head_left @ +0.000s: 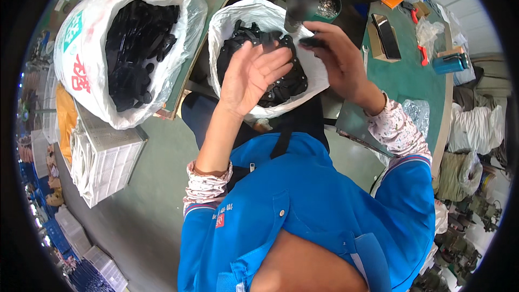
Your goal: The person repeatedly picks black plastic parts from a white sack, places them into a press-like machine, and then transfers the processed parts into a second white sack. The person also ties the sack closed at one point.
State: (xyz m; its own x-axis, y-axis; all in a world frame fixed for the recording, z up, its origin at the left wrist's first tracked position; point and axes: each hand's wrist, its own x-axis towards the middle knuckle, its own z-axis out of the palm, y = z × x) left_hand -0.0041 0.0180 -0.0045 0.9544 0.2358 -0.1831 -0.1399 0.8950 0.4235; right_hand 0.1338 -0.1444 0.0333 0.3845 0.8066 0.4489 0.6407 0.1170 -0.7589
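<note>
Between my knees stands a white woven sack (319, 78) filled with small black parts (286, 87), several with bright dots like rivets or holes. Over its opening my left hand (254, 75) is open, palm up and fingers stretched out. A blurred black part (268, 37) shows just beyond those fingertips; whether it touches them I cannot tell. My right hand (340, 62), beside a blurred dark machine head (300, 2), pinches a small black part (313, 42) between thumb and fingers. Its exact shape is smeared.
A larger white sack (189, 16) of black pieces sits on the green bench at left, above a white crate (111, 170). A green tub of small metal bits (327, 2) stands behind the machine. On the right bench lie a phone (385, 37), a wrench (365, 57) and a blue bottle (450, 64).
</note>
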